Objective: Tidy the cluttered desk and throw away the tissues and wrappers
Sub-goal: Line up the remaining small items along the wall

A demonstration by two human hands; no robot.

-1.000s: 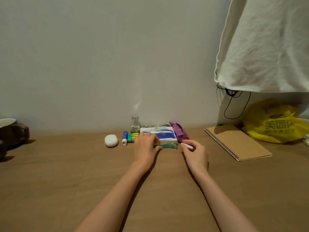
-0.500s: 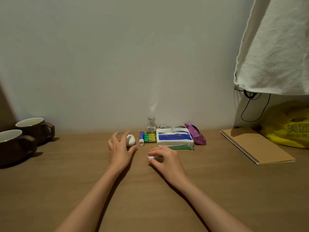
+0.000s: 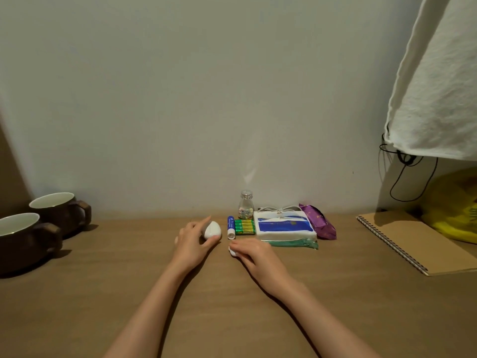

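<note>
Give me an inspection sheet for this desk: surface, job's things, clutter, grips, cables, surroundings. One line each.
Surface: brown wooden desk; no spills seen.
Job's things: tissue pack by the wall, green packet along its near edge, purple packet on its right; no loose tissues seen.
Clutter: batteries, blue stick and small bottle left of the pack; mugs far left; notebook on the right.
Grips: left hand holds white oval case, tipped up; right hand curled over small white object.
Cables: white cable behind the tissue pack; black cable hanging below the cloth.
Surroundings: plain wall, hanging white cloth, yellow bag behind the notebook.
</note>
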